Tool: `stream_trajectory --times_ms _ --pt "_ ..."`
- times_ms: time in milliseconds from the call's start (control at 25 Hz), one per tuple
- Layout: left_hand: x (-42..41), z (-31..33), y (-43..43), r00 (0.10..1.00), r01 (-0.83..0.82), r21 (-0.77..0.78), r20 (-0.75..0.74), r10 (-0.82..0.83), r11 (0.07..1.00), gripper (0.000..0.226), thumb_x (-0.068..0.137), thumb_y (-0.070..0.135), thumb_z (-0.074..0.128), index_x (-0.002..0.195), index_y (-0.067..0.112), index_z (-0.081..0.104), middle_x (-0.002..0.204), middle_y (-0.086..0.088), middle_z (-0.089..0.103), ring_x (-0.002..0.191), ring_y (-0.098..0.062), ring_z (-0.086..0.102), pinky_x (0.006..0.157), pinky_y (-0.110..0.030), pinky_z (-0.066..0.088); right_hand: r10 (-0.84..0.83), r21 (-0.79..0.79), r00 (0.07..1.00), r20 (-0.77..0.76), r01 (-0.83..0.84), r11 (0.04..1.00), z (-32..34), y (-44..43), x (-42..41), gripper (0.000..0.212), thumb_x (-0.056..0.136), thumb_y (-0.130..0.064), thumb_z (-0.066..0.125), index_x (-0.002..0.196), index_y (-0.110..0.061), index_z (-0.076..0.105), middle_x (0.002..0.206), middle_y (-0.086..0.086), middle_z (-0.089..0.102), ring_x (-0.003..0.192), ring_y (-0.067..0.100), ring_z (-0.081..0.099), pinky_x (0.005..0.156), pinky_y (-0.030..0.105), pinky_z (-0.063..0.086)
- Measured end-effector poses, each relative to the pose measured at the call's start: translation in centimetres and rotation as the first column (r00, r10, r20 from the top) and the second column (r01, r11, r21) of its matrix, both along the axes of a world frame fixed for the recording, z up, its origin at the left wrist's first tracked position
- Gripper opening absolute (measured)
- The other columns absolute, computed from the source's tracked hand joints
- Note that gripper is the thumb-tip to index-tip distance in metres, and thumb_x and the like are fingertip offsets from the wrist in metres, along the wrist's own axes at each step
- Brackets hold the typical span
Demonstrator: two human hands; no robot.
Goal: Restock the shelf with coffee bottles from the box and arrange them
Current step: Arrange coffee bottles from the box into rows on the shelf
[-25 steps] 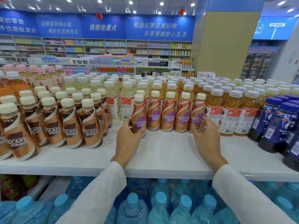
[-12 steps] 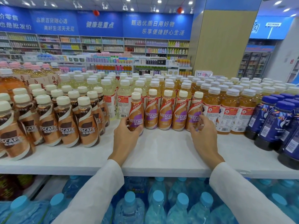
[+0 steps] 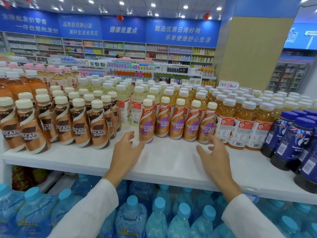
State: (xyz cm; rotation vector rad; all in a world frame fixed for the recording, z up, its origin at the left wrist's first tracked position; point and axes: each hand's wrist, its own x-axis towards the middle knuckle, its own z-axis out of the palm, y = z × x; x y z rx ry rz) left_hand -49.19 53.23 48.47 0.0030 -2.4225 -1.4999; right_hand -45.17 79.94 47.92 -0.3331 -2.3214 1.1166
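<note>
Over white shelf (image 3: 171, 163), left hand (image 3: 126, 150) and right hand (image 3: 214, 154) spread empty near coffee bottles (image 3: 176, 125).

The small plastic coffee bottles with tan-and-purple labels (image 3: 176, 124) carry white lettering, a red band near the neck and cream caps. To their left, the copper-and-dark-brown coffee bottles (image 3: 99, 129) have a white swirl and cream caps too. The flat shelf board (image 3: 171, 160) is plain white. The amber tea bottles (image 3: 241, 127) have red-and-white labels and white caps. The dark navy bottles (image 3: 291, 143) show a pale swirling print and blue caps. The clear bluish water bottles (image 3: 132, 219) have sky-blue caps.
</note>
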Motion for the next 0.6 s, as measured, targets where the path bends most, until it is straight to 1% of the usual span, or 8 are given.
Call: stream_trajectory --times_ms 80,200,280,360,400,480,520,600 --pt "3.0 -0.5 -1.2 0.999 -0.025 0.012 -0.033 0.025 1.0 0.056 0.092 0.036 0.07 0.143 0.021 0.051 0.142 0.003 0.058 0.126 -0.015 0.056 0.105 -0.029 0.044 0.041 0.013 0.998 0.055 -0.042 0.999 -0.2 -0.5 2.4 0.057 0.096 -0.042 0.062 0.147 -0.028 0.041 0.149 -0.003 0.048 0.126 0.018 0.053 0.106 0.04 0.045" --pt "8.8 -2.0 -3.7 0.992 -0.082 0.081 -0.088 0.089 0.993 0.043 0.093 0.035 0.068 0.134 0.025 0.06 0.131 0.013 0.062 0.122 -0.004 0.057 0.1 -0.02 0.044 0.145 0.035 0.989 0.034 -0.146 0.989 -0.7 -1.6 6.6 0.046 0.097 -0.044 0.058 0.139 -0.029 0.052 0.141 -0.006 0.053 0.122 0.013 0.052 0.106 0.038 0.042" --pt "12.9 -3.4 -5.8 0.987 -0.124 0.114 -0.086 0.134 0.986 0.037 0.094 0.036 0.066 0.13 0.028 0.063 0.125 0.019 0.064 0.119 0.003 0.057 0.096 -0.017 0.048 0.2 0.008 0.98 0.017 -0.2 0.98 -1.4 -2.8 9.8 0.04 0.096 -0.045 0.058 0.134 -0.032 0.057 0.134 -0.01 0.056 0.119 0.011 0.053 0.104 0.037 0.042" --pt "16.9 -5.1 -8.0 0.978 -0.191 0.168 -0.054 0.202 0.967 0.032 0.094 0.033 0.066 0.126 0.029 0.065 0.122 0.021 0.066 0.116 0.005 0.059 0.094 -0.016 0.05 0.255 -0.056 0.967 -0.014 -0.256 0.965 -2.0 -4.6 12.8 0.037 0.092 -0.044 0.062 0.128 -0.035 0.061 0.128 -0.013 0.059 0.116 0.015 0.057 0.101 0.036 0.045" --pt "18.9 -6.2 -9.4 0.969 -0.234 0.201 -0.033 0.246 0.951 0.031 0.094 0.031 0.066 0.124 0.028 0.065 0.122 0.02 0.067 0.115 0.006 0.06 0.094 -0.017 0.051 0.283 -0.1 0.959 -0.03 -0.285 0.953 -2.6 -6.1 14.0 0.034 0.09 -0.043 0.066 0.124 -0.037 0.064 0.123 -0.014 0.062 0.112 0.017 0.06 0.098 0.031 0.045" --pt "22.5 -8.4 -12.1 0.95 -0.308 0.242 0.02 0.313 0.92 0.029 0.094 0.028 0.066 0.123 0.027 0.066 0.121 0.019 0.068 0.114 0.007 0.06 0.094 -0.018 0.052 0.339 -0.146 0.939 -0.052 -0.343 0.928 -4.5 -9.6 16.3 0.029 0.087 -0.045 0.072 0.114 -0.04 0.067 0.115 -0.019 0.066 0.104 0.014 0.062 0.091 0.012 0.043" --pt "24.3 -9.6 -13.7 0.937 -0.347 0.25 0.049 0.346 0.904 0.029 0.094 0.027 0.066 0.123 0.027 0.067 0.121 0.02 0.068 0.112 0.009 0.06 0.091 -0.015 0.052 0.371 -0.164 0.928 -0.03 -0.371 0.914 -5.8 -11.8 17.3 0.027 0.085 -0.049 0.072 0.111 -0.042 0.067 0.112 -0.02 0.066 0.102 0.011 0.062 0.088 0.006 0.042" --pt "27.9 -12.4 -17.4 0.894 -0.448 0.265 0.125 0.43 0.854 0.029 0.094 0.03 0.066 0.123 0.029 0.066 0.119 0.022 0.068 0.107 0.011 0.061 0.085 -0.009 0.051 0.461 -0.163 0.887 0.032 -0.45 0.878 -8.9 -16.6 19.0 0.024 0.086 -0.055 0.067 0.107 -0.044 0.067 0.112 -0.017 0.068 0.102 0.009 0.063 0.086 0.002 0.041"
